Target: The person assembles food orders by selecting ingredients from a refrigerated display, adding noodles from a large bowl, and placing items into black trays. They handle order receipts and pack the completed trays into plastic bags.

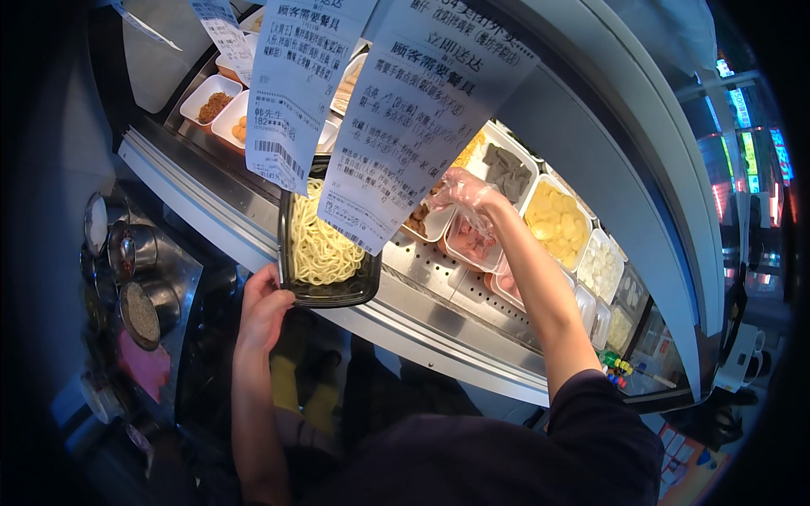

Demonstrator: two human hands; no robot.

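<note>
- At the far left of the frame, round metal seasoning pots (139, 314) stand in a dim cluster, well apart from both hands.
- Left of centre, the left hand (263, 310) grips the near corner of a black tray (337, 293), fingers curled under its rim; the tray rests on the steel counter edge (202, 211).
- The tray holds a heap of pale yellow noodles (319, 244), partly hidden by two long paper order slips (413, 118) that hang down in front of it from above.
- Right of centre, the right hand (467, 198), in a thin clear plastic glove, reaches down into the row of white ingredient tubs; its fingers are bent over a tub of pinkish pieces (471, 243), but I cannot tell whether they have closed on anything.
- Further right sit tubs of yellow pieces (557, 221) and of white balls (601, 266).
- Judgement: to do this well, keep the tray pressed level against the counter so the noodles stay put, pinch a modest portion with the gloved fingertips, and carry it low under the hanging slips without brushing them.
</note>
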